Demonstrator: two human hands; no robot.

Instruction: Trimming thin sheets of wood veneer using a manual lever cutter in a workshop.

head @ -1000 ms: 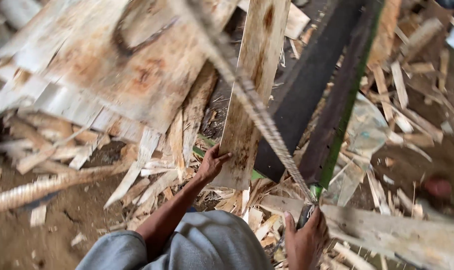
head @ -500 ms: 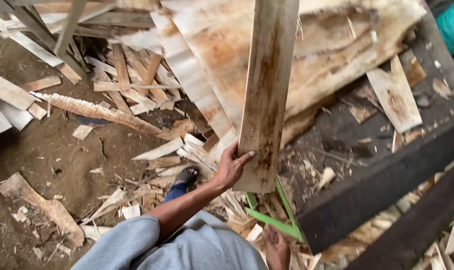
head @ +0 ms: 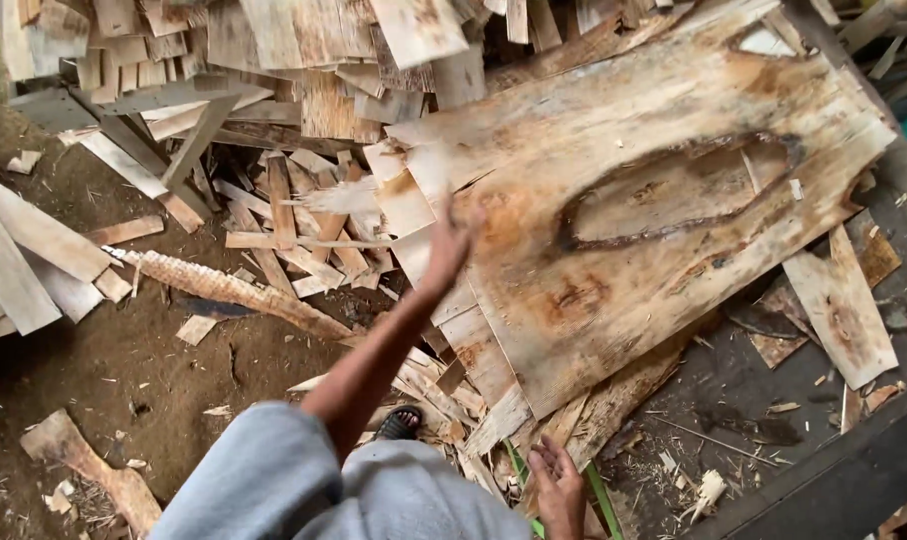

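At six o'clock our right hand [head: 558,487] hangs open and empty. Toward twelve, our left hand [head: 451,245] is flung out, blurred, fingers loose, gripping nothing, over the big wood slab [head: 663,220] at one o'clock. We judge it heavy, stiff, splintery; best held by its edges.

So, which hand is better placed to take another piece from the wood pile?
Probably the left hand: it is stretched out, empty, over the thin boards beside the big slab. The right hand hangs low near the body, open, away from the pile.
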